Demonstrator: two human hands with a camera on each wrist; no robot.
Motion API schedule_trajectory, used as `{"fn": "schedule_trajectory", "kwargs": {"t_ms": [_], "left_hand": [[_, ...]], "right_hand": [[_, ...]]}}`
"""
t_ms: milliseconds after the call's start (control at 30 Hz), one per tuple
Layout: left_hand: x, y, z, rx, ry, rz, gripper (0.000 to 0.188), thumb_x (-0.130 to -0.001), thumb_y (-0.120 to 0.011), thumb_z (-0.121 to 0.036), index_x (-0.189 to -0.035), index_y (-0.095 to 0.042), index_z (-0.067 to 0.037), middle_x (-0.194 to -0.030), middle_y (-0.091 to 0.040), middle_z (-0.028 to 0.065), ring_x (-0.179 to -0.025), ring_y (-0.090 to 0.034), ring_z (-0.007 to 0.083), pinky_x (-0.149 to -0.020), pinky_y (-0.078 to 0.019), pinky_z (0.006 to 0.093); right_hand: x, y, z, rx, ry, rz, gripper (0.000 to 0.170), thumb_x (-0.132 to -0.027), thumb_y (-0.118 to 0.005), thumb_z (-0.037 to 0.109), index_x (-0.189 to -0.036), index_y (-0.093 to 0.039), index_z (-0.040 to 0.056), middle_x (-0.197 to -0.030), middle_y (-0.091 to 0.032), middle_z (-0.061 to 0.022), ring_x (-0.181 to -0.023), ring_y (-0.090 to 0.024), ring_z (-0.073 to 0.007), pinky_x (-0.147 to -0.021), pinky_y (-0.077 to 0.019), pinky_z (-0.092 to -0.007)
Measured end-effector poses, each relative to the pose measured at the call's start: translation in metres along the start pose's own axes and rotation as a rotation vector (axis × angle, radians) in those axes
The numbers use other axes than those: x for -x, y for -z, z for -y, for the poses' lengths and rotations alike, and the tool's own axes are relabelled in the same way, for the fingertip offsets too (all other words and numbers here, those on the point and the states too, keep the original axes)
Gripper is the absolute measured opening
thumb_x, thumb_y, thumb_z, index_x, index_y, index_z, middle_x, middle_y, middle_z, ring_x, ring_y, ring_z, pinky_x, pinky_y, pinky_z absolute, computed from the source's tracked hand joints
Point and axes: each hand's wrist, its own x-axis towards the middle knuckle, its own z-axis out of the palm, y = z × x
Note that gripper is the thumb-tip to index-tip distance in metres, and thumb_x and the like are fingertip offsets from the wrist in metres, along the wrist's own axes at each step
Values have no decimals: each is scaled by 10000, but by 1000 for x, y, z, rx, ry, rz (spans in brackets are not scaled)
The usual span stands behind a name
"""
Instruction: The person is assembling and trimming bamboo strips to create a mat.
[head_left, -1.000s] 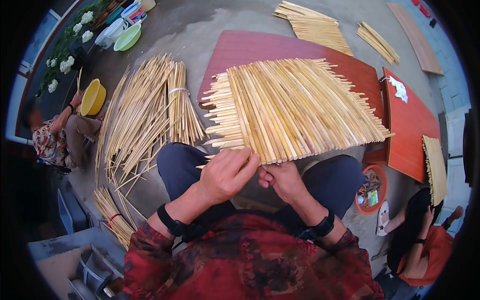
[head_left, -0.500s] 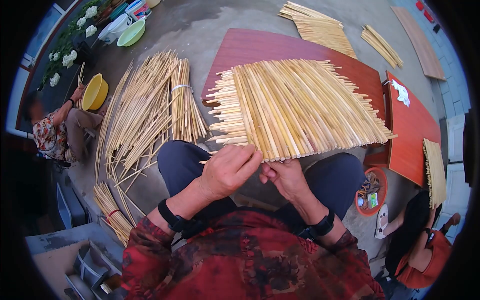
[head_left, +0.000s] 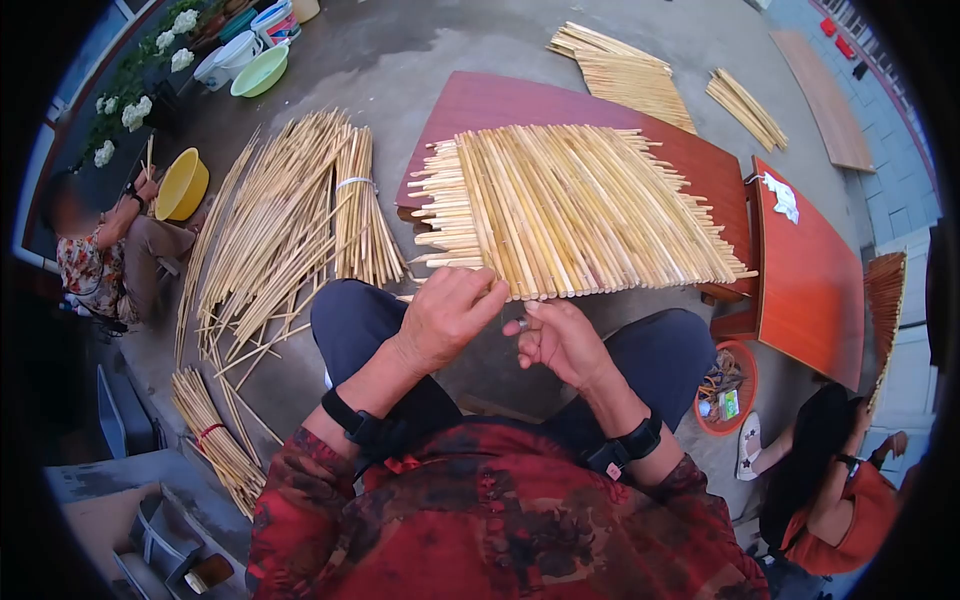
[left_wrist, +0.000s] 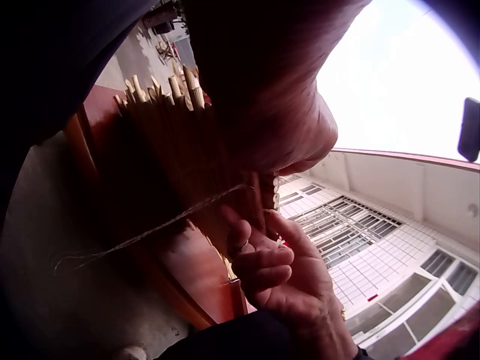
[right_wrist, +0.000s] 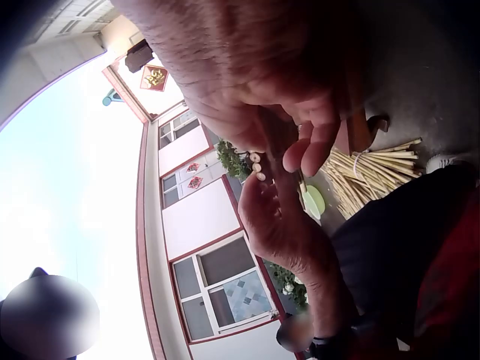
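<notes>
Left hand (head_left: pixel 445 318): fingers pinch near-left corner of stick mat (head_left: pixel 600 210). Right hand (head_left: pixel 565 345): fingers bent at mat's near edge, can't tell if pinching anything. Twisted cord (left_wrist: pixel 184 214) hangs under mat, left wrist view. Mat lies across red desk (head_left: pixel 480 100), near edge overhanging. Loose stick pile (head_left: pixel 265 225) on floor, left. Yellow basin (head_left: pixel 182 185) beyond, beside seated person (head_left: pixel 95 250).

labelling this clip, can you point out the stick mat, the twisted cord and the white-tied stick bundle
Stick mat (head_left: pixel 595 212), head view, middle of its upper face.
Twisted cord (left_wrist: pixel 180 215), left wrist view, partway along its length.
White-tied stick bundle (head_left: pixel 362 222), head view, shafts just below the tie.
</notes>
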Motion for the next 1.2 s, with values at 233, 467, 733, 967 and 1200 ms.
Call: {"fn": "schedule_trajectory", "kwargs": {"t_ms": [233,467,733,967,1200], "left_hand": [[15,-20,2,-30,79,-139,275,-691,-569,-77,-961,-557,-25,-917,-569,76,-796,-570,198,-767,-412,329],[25,-24,5,5,142,-156,244,-692,-602,-21,-931,-549,-26,-902,-572,76,-808,-572,216,-786,-413,354],[47,7,-3,93,345,-171,195,-797,-599,-114,-970,-552,-37,-925,-577,81,-880,-582,207,-791,-439,329],[47,-3,14,1682,1442,-275,452,-930,-476,-373,-1033,-504,66,-992,-590,221,-893,-621,297,-742,-535,378],[60,-32,19,1864,1394,-308,362,-887,-561,-167,-1115,-500,107,-1051,-593,206,-930,-620,324,-757,-541,417]], "right_hand": [[39,-2,27,1310,859,-287,160,-746,-690,132,-876,-623,67,-791,-589,-103,-683,-605,-219,-607,-476,-317],[-10,-3,28,1974,1101,-131,348,-679,-649,112,-999,-523,58,-906,-513,-80,-873,-507,-228,-719,-390,-331],[-37,-14,36,1934,1300,-155,242,-667,-600,89,-899,-537,66,-786,-487,-52,-754,-491,-217,-627,-384,-330],[-51,-30,23,1891,1248,-36,196,-663,-604,92,-842,-525,76,-751,-461,-58,-733,-488,-221,-599,-388,-337],[-49,-29,11,1910,1139,-22,219,-635,-627,103,-820,-513,83,-751,-451,-64,-734,-486,-233,-595,-394,-344]]}}
